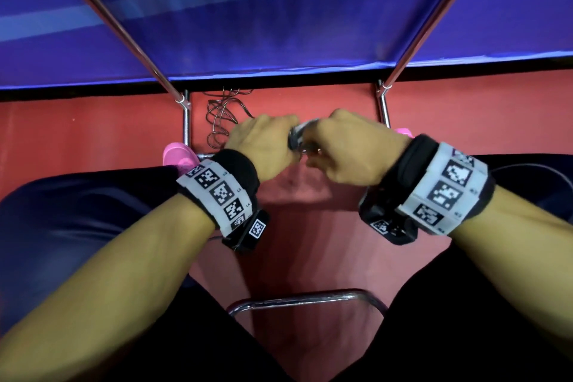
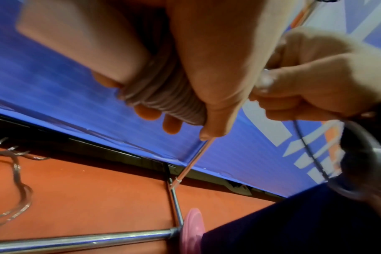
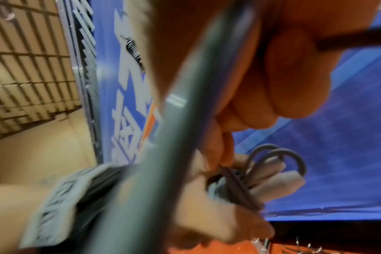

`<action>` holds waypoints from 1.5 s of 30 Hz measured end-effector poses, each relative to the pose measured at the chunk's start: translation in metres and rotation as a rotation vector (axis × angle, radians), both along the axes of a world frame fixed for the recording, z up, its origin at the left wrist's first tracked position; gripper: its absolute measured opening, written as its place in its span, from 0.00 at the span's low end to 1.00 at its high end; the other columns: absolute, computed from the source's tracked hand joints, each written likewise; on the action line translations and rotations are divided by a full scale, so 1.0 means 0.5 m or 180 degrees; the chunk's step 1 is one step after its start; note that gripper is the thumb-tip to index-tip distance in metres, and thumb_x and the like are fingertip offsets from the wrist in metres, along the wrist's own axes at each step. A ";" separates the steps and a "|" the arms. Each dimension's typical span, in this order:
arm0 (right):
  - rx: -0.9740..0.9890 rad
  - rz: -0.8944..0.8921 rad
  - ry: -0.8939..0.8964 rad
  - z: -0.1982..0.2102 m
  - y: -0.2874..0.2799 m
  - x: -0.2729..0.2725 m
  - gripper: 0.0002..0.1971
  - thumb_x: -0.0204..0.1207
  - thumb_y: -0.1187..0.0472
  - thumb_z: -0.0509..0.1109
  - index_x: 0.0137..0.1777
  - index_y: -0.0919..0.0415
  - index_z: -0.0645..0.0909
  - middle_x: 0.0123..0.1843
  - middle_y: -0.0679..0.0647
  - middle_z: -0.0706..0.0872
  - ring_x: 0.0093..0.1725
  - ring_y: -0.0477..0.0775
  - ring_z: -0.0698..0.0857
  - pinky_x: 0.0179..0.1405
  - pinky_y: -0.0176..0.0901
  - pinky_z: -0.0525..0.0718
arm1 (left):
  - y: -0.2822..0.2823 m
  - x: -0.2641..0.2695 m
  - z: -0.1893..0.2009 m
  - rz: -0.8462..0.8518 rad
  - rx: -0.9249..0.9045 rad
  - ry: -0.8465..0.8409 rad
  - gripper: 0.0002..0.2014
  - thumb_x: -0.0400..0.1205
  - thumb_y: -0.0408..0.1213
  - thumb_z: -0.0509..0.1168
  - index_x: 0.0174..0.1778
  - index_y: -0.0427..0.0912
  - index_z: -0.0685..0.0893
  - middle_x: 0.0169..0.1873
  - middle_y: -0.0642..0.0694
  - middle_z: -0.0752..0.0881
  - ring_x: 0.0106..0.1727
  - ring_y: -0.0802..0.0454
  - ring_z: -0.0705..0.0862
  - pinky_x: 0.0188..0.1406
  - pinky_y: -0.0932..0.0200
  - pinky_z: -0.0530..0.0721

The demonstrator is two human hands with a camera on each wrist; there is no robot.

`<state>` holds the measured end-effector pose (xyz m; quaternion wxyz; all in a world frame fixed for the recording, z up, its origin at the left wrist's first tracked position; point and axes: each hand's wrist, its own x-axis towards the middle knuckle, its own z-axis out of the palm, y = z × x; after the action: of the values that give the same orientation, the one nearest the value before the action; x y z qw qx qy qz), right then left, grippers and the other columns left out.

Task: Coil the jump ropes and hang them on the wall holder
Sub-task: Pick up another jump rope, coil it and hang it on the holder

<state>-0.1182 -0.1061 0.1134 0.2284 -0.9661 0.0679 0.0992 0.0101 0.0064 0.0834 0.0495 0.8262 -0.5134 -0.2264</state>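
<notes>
The wraps could slacken and spring off if the right hand point(image 1: 350, 149) lets the tension drop, since the cord point(image 2: 303, 142) it pinches looks thin and springy. A trailing length might also snag on the metal frame point(image 1: 186, 116) below. The left hand point(image 1: 263, 146) is curled tight round the jump rope point(image 1: 298, 136), a bundle wound in close turns and held between the two hands, which touch. A loose tangle point(image 1: 220, 121) lies on the floor just beyond the left hand; whether it joins this rope I cannot tell.
</notes>
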 end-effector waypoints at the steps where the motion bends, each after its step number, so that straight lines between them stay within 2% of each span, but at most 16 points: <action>1: 0.0096 -0.0065 -0.0116 0.002 -0.014 -0.001 0.05 0.73 0.56 0.71 0.44 0.57 0.85 0.39 0.59 0.89 0.42 0.68 0.86 0.41 0.53 0.84 | 0.000 -0.011 -0.002 -0.0132 -0.0004 -0.0033 0.13 0.80 0.52 0.67 0.56 0.51 0.81 0.47 0.38 0.87 0.51 0.33 0.84 0.41 0.52 0.69; 4: 0.0572 -0.0573 -0.0449 0.008 -0.050 -0.007 0.09 0.74 0.55 0.78 0.37 0.59 0.87 0.29 0.53 0.85 0.32 0.57 0.82 0.37 0.47 0.80 | 0.001 -0.031 -0.002 -0.0456 -0.0159 -0.0136 0.22 0.81 0.64 0.60 0.58 0.50 0.82 0.39 0.41 0.84 0.46 0.34 0.85 0.39 0.52 0.69; 7: 0.1344 -0.1191 -0.0621 0.004 -0.070 -0.011 0.14 0.64 0.55 0.87 0.32 0.62 0.86 0.28 0.55 0.87 0.29 0.46 0.80 0.33 0.42 0.79 | 0.008 -0.043 0.017 -0.0561 -0.0275 -0.0025 0.34 0.80 0.73 0.47 0.63 0.54 0.85 0.25 0.48 0.70 0.36 0.36 0.76 0.38 0.52 0.72; 10: 0.2149 -0.1620 -0.0766 -0.007 -0.080 -0.010 0.19 0.58 0.55 0.89 0.31 0.66 0.84 0.31 0.67 0.87 0.29 0.53 0.79 0.31 0.48 0.77 | 0.016 -0.046 0.031 -0.0278 -0.0638 0.0484 0.29 0.83 0.69 0.51 0.33 0.46 0.77 0.21 0.45 0.65 0.32 0.32 0.73 0.34 0.52 0.67; 11: 0.2433 -0.1736 -0.0829 -0.013 -0.081 -0.009 0.20 0.58 0.53 0.89 0.30 0.66 0.83 0.31 0.69 0.87 0.28 0.54 0.78 0.29 0.47 0.75 | 0.017 -0.044 0.038 -0.0202 -0.0783 0.0644 0.29 0.84 0.68 0.52 0.28 0.47 0.71 0.20 0.45 0.66 0.30 0.33 0.73 0.31 0.52 0.65; 13: 0.2932 -0.1998 -0.0944 -0.028 -0.078 -0.005 0.20 0.59 0.51 0.87 0.30 0.65 0.82 0.28 0.68 0.82 0.23 0.52 0.72 0.24 0.42 0.67 | 0.017 -0.039 0.051 -0.0118 -0.1093 0.0882 0.28 0.85 0.65 0.54 0.27 0.48 0.72 0.19 0.45 0.66 0.26 0.38 0.70 0.27 0.52 0.65; 16: 0.3240 -0.2281 -0.1028 -0.042 -0.074 0.004 0.16 0.71 0.61 0.78 0.34 0.74 0.81 0.22 0.58 0.73 0.18 0.46 0.62 0.20 0.32 0.60 | 0.006 -0.030 0.070 0.0336 -0.1553 0.1345 0.25 0.85 0.63 0.59 0.31 0.47 0.80 0.21 0.45 0.72 0.25 0.42 0.73 0.25 0.48 0.74; 18: 0.3202 -0.2346 -0.0927 -0.044 -0.072 0.008 0.16 0.78 0.64 0.75 0.27 0.62 0.84 0.19 0.51 0.72 0.16 0.46 0.61 0.20 0.31 0.59 | -0.006 -0.015 0.072 0.0822 -0.1820 0.1634 0.22 0.80 0.64 0.66 0.47 0.46 0.87 0.30 0.42 0.84 0.30 0.39 0.83 0.31 0.42 0.84; 20: 0.3237 -0.2327 -0.0868 -0.043 -0.067 0.010 0.21 0.81 0.64 0.73 0.24 0.55 0.84 0.20 0.48 0.71 0.17 0.46 0.61 0.21 0.32 0.56 | -0.013 0.002 0.066 0.1062 -0.1963 0.1778 0.25 0.74 0.62 0.72 0.63 0.53 0.82 0.36 0.37 0.88 0.33 0.34 0.85 0.34 0.39 0.87; 22: 0.3291 -0.2284 -0.0834 -0.040 -0.063 0.014 0.18 0.82 0.64 0.71 0.28 0.56 0.82 0.21 0.49 0.69 0.19 0.46 0.59 0.21 0.33 0.56 | -0.013 0.013 0.061 0.1044 -0.1953 0.1951 0.26 0.71 0.61 0.77 0.64 0.66 0.78 0.33 0.31 0.86 0.30 0.29 0.82 0.30 0.37 0.85; 24: 0.3199 -0.2219 -0.0721 -0.041 -0.063 0.015 0.18 0.84 0.62 0.69 0.30 0.60 0.78 0.21 0.47 0.68 0.19 0.46 0.59 0.20 0.33 0.56 | -0.010 0.020 0.057 0.0972 -0.1859 0.1982 0.27 0.69 0.61 0.79 0.63 0.68 0.80 0.33 0.34 0.87 0.29 0.35 0.81 0.32 0.37 0.85; 27: 0.2746 -0.1977 -0.0573 -0.043 -0.058 0.011 0.19 0.86 0.59 0.67 0.31 0.58 0.79 0.20 0.44 0.68 0.18 0.43 0.61 0.17 0.33 0.58 | -0.009 0.029 0.053 0.0777 -0.1661 0.1700 0.22 0.71 0.59 0.77 0.59 0.55 0.88 0.38 0.50 0.88 0.34 0.50 0.83 0.42 0.43 0.86; 32: 0.1919 -0.1487 -0.0307 -0.037 -0.050 0.009 0.12 0.86 0.62 0.65 0.46 0.66 0.87 0.28 0.52 0.72 0.24 0.42 0.66 0.24 0.34 0.66 | -0.004 0.047 0.044 0.0839 -0.1396 0.1028 0.17 0.71 0.56 0.75 0.52 0.53 0.88 0.37 0.48 0.89 0.39 0.47 0.85 0.45 0.51 0.83; 37: 0.1269 -0.1224 0.0208 -0.038 -0.045 0.001 0.09 0.84 0.57 0.68 0.47 0.59 0.88 0.30 0.51 0.80 0.30 0.49 0.74 0.36 0.43 0.72 | -0.004 0.059 0.016 0.0813 -0.0914 0.0424 0.15 0.71 0.53 0.73 0.52 0.54 0.86 0.35 0.47 0.87 0.43 0.39 0.84 0.45 0.51 0.82; 41: 0.0657 -0.0889 0.0141 -0.037 -0.032 -0.006 0.11 0.83 0.55 0.66 0.48 0.60 0.86 0.39 0.60 0.87 0.44 0.65 0.82 0.49 0.48 0.78 | -0.009 0.070 0.005 0.0591 -0.0390 0.0113 0.16 0.71 0.54 0.71 0.54 0.59 0.83 0.42 0.46 0.87 0.49 0.33 0.84 0.52 0.44 0.84; 45: 0.0340 -0.0305 -0.0259 -0.043 -0.003 -0.006 0.09 0.82 0.56 0.64 0.44 0.60 0.81 0.38 0.64 0.87 0.43 0.73 0.82 0.44 0.54 0.81 | -0.009 0.069 -0.001 0.0340 0.0014 0.0045 0.14 0.72 0.51 0.73 0.52 0.59 0.83 0.44 0.46 0.87 0.49 0.35 0.85 0.46 0.50 0.80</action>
<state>-0.1214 -0.1074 0.0917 0.2866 -0.9514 0.0993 0.0523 0.0449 0.0018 0.0829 0.0633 0.8510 -0.4677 -0.2305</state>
